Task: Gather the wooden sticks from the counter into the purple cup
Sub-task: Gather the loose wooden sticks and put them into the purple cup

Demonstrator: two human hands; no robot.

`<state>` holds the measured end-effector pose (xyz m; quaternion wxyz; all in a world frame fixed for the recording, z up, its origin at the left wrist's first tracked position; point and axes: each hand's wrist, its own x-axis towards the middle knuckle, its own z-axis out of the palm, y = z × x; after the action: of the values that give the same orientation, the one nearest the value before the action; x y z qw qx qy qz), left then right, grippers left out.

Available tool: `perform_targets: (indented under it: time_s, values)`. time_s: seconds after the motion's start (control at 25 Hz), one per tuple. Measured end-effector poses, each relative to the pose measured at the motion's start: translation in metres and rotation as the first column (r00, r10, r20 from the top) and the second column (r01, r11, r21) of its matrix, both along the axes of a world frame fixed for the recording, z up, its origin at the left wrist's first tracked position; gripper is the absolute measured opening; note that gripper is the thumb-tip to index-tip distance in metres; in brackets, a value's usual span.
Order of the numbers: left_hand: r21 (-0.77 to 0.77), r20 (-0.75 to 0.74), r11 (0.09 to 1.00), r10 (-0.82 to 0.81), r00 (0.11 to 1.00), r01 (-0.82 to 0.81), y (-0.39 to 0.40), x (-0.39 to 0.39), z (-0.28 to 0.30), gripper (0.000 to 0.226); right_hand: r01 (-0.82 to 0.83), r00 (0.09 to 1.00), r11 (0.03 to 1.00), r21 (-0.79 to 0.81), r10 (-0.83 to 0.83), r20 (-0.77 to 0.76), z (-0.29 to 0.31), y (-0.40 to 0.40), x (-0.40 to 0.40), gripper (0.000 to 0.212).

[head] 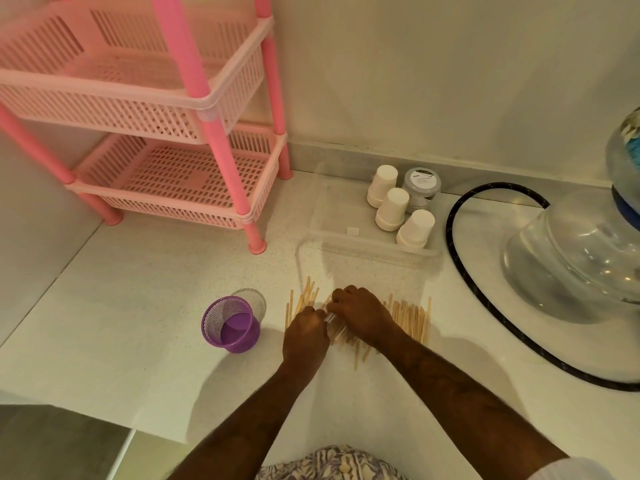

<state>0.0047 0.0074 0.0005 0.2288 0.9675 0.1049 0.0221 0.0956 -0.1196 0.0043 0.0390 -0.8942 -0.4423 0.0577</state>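
Both hands are down on the spread of thin pale wooden sticks (410,317) lying flat on the speckled white surface (138,306), so this looks like the gathering step, with nothing lifted yet. The left hand (306,332) and right hand (362,311) meet knuckle to knuckle, fingers curled around a few sticks between them. The purple mesh cup (231,323) stands upright and empty just left of the left hand. Next they must bunch a bundle, lift it and carry it left over the rim.
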Motion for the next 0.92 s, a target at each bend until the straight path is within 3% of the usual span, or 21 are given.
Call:
perform_targets:
  time_s: [0.24,0.36,0.48,0.56,0.72,0.8,0.92]
  values:
    - [-0.171,-0.145,0.971,0.142,0.979,-0.166,0.007,0.011,0.007,0.02,0.115,0.993,0.981,0.158,-0.116,-0.004,-0.001,0.0,-0.002,0.031]
    - [-0.296,-0.203,0.924,0.186,0.961,-0.242,0.009,0.014,0.01,0.013,0.3,0.954,0.908,0.292,-0.28,-0.111,0.0,0.0,-0.001,0.049]
    - [-0.418,-0.199,0.861,0.222,0.954,-0.288,0.011,0.016,0.015,0.008,0.651,0.749,0.668,0.361,-0.489,-0.447,0.006,0.003,-0.008,0.059]
    - [-0.535,-0.216,0.781,0.243,0.945,-0.323,0.009,0.017,0.019,0.008,0.783,0.608,0.512,0.354,-0.508,-0.61,0.009,0.007,-0.014,0.057]
    - [-0.804,-0.358,0.406,0.253,0.899,-0.435,0.002,0.015,0.033,0.005,0.903,0.415,0.319,0.289,-0.466,-0.781,0.023,0.014,-0.022,0.037]
    - [-0.845,-0.375,0.324,0.207,0.904,-0.425,0.002,0.013,0.04,0.005,0.954,0.26,0.235,0.185,-0.344,-0.902,0.033,0.015,-0.024,0.032]
    - [-0.891,-0.334,0.286,0.116,0.935,-0.354,0.003,0.011,0.049,0.008,0.977,0.068,0.2,0.078,0.056,-0.996,0.047,0.014,-0.028,0.032]
